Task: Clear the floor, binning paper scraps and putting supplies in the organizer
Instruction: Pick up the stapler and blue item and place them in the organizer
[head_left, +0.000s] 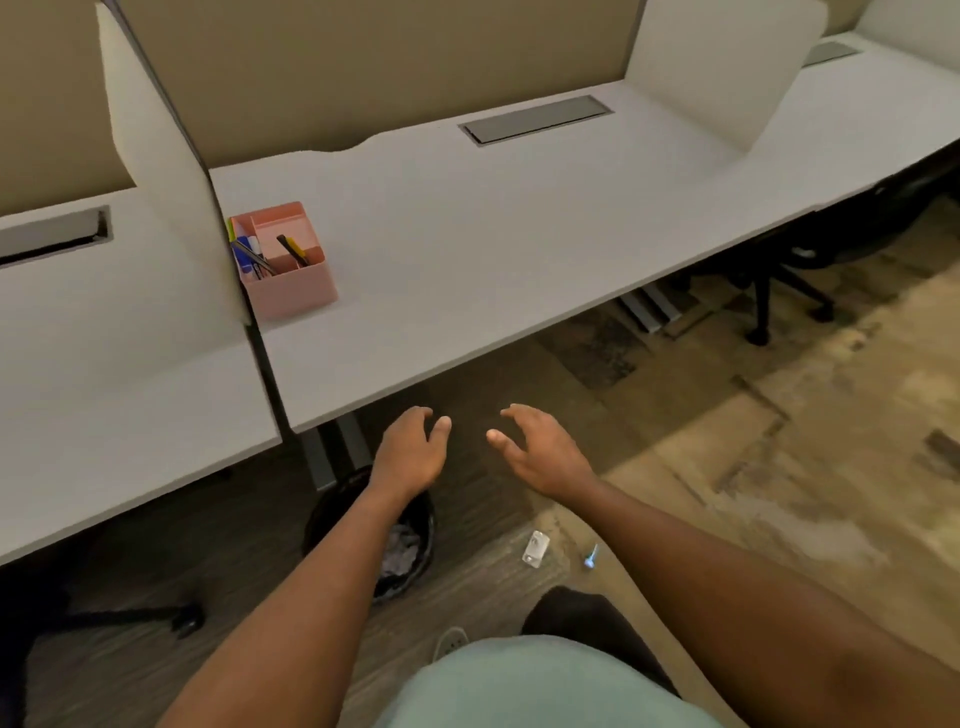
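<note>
Below the desk (467, 270) edge, two hands hover empty — left hand (413, 452) and right hand (540, 452), fingers loosely spread. One black bin (415, 540) under the left forearm holds crumpled paper. Two small items lie on the floor — one clear clip (535, 548), one blue pin (590, 557). One pink organizer (291, 283) stands on the desk.

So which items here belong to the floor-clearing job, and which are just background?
Job: pink organizer; black bin holding paper scraps; small clear item and blue item on the floor; left hand and right hand, both empty.

Background: desk; office chair.
</note>
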